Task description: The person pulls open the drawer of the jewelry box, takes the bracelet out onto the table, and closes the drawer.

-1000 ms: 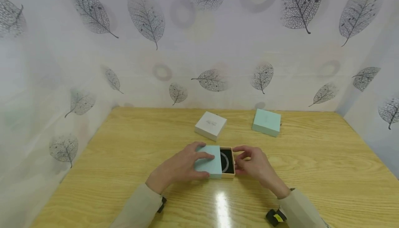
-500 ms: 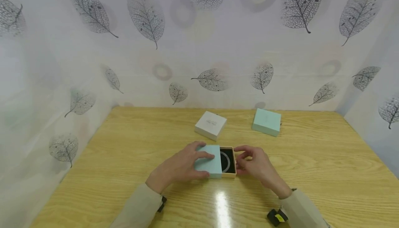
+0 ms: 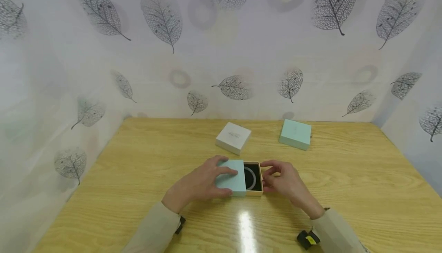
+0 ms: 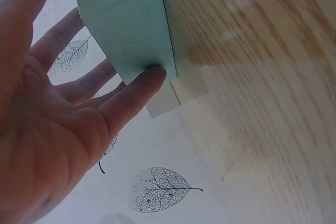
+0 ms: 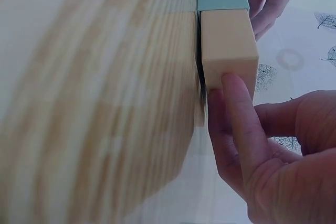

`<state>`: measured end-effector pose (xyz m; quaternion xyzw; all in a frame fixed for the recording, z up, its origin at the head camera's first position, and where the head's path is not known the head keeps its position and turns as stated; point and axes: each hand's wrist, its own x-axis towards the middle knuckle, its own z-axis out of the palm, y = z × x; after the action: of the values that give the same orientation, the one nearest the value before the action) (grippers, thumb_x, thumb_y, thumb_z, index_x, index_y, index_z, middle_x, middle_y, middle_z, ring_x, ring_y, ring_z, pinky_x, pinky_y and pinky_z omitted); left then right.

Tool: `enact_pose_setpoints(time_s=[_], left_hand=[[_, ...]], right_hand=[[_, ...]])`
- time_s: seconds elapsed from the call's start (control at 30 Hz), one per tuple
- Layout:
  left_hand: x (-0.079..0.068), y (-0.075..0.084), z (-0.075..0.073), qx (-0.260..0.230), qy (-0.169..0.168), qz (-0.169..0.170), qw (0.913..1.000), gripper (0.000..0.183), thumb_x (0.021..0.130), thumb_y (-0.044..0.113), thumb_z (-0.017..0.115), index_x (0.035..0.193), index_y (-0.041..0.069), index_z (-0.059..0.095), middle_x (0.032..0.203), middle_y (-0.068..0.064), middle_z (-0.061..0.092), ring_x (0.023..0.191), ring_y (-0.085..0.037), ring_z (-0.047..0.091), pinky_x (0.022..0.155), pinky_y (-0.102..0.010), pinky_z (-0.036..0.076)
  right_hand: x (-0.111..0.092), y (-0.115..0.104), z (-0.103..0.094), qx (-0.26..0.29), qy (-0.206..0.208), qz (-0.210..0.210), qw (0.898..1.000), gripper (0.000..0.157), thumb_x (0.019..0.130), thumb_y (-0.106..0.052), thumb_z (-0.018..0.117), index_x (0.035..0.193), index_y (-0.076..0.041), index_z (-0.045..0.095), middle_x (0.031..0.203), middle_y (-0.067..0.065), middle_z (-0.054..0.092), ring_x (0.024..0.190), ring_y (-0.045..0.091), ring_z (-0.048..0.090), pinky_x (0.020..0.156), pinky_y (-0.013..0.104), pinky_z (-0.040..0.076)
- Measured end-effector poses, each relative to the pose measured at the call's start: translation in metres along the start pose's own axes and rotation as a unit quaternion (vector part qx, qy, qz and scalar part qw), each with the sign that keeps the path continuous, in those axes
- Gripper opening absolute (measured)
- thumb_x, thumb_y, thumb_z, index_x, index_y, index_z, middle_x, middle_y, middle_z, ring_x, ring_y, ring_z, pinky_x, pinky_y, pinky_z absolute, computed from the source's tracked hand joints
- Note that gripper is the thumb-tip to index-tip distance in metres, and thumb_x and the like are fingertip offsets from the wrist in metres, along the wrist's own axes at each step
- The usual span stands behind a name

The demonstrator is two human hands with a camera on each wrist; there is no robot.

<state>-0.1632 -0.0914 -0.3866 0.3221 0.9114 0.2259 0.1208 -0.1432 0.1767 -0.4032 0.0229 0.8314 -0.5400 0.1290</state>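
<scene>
A pale blue-green drawer box lies on the table, its outer sleeve [image 3: 236, 184] to the left and its cream-edged drawer [image 3: 254, 194] partly out to the right. In the drawer's black lining sits a pale ring-shaped bangle [image 3: 253, 177], its left part hidden under the sleeve. My left hand [image 3: 203, 182] grips the sleeve between thumb and fingers, one finger lying on top. At the drawer's outer end, my right hand [image 3: 284, 180] has curled fingers pinching at the end face; fingertips cover the spot. The right wrist view shows that plain cream drawer end [image 5: 228, 35] close up.
Behind the hands stands a white box [image 3: 233, 137] with small print on its lid. Farther right is another mint-green box [image 3: 295, 134]. The wooden table [image 3: 362, 176] ends at a leaf-patterned curtain [image 3: 255, 45].
The drawer has slid slightly to the right out of the sleeve, moving with my right hand and showing more of the bangle. My left hand has stayed on the sleeve.
</scene>
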Motion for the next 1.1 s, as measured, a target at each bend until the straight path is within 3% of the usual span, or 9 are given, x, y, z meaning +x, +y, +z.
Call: enact_pose_setpoints(time_s=[1.1], left_hand=[[-0.0006,0.0001,0.0004,-0.012,-0.002,-0.01,0.9999,0.049,0.09,0.039,0.078,0.135,0.023,0.068,0.16,-0.017,0.039,0.143,-0.037,0.043,0.117,-0.052,0.043]], right_hand=[[-0.005,0.0033,-0.0088,-0.002,0.003,-0.004,1.0,0.038,0.097,0.007,0.056,0.135,0.004,0.059,0.105,0.02,0.067,0.083,0.02,0.072,0.068,0.03,0.064]])
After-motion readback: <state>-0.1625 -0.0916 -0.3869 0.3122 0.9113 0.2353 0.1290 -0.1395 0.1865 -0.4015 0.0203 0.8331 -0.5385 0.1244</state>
